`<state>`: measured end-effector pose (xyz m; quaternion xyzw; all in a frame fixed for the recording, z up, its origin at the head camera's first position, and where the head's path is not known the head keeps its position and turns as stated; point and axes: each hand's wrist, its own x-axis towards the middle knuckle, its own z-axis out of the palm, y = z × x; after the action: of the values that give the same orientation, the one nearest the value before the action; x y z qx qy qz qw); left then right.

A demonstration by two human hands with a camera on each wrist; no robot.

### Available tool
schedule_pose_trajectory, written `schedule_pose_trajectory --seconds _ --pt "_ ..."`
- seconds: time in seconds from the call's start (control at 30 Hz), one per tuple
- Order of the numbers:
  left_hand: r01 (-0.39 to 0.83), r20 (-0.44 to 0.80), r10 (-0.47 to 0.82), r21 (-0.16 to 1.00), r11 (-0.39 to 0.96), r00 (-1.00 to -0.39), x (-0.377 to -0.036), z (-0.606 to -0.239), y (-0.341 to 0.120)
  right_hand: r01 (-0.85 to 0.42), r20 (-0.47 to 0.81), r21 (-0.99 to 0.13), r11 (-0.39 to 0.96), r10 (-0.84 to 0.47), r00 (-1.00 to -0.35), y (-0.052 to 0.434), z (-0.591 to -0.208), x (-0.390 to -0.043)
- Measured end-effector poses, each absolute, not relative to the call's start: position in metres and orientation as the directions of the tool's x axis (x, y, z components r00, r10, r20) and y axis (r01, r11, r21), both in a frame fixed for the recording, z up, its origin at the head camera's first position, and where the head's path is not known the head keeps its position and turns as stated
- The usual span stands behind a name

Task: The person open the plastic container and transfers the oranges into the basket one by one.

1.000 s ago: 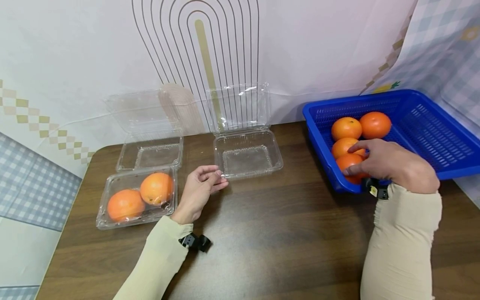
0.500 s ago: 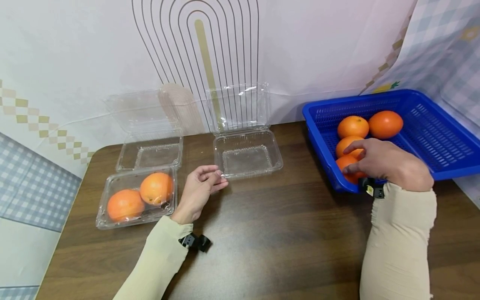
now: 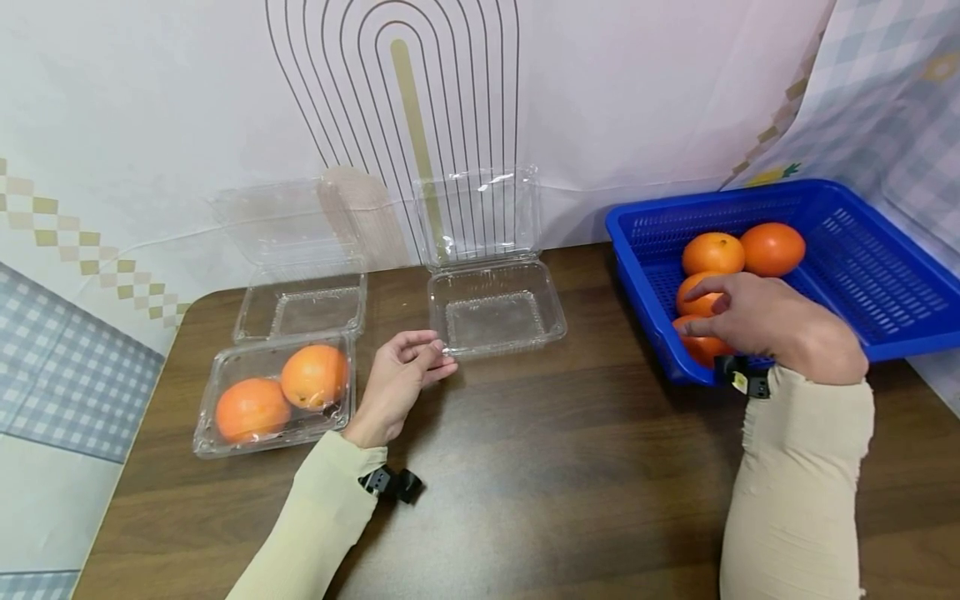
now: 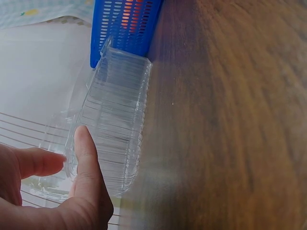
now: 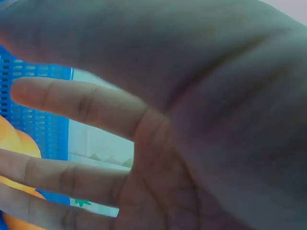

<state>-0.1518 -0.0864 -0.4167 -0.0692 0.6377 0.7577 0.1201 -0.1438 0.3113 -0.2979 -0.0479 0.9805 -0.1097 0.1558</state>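
The right hand (image 3: 772, 325) reaches over the blue basket (image 3: 862, 250) with fingers relaxed on the near orange (image 3: 693, 346) at its ten o'clock — the left hand (image 3: 401, 379) rests loose, holding nothing, well apart.

Desk (image 3: 540, 467) — dark wood grain, low satin sheen, smooth; the left wrist view shows streaky brown figure. Basket (image 3: 885, 275) — blue moulded plastic, slotted mesh walls and floor, slightly glossy rim. Oranges in the basket (image 3: 712, 252) — finely pebbled peel with soft highlights. Middle clamshell box (image 3: 495, 312) — thin clear plastic, ribbed sides, glossy glare on its raised lid. Near clamshell box (image 3: 225, 433) — same clear plastic, two dimpled oranges (image 3: 313, 375) inside. Backdrop (image 3: 637, 100) — smooth matt sheet, printed lines and checks, faintly creased. Sleeves (image 3: 795, 492) — pale beige knit cloth, matt, wrinkled. Wrist clips (image 3: 390, 483) — black hard plastic.
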Motion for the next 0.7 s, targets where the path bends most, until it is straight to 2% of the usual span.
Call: schedule_pose_trajectory --seconds 0.4,0.7 --pt "-0.286 -0.275 0.089 0.946 -0.150 -0.957 -0.152 -0.418 -0.086 -0.033 -0.192 -0.301 0.953 -0.094 -0.977 0.301 -0.293 -0.145" --pt "-0.287 -0.278 0.083 0.946 -0.149 -0.957 -0.151 -0.417 -0.086 -0.085 -0.111 -0.369 0.925 -0.134 -0.985 0.284 -0.287 -0.145"
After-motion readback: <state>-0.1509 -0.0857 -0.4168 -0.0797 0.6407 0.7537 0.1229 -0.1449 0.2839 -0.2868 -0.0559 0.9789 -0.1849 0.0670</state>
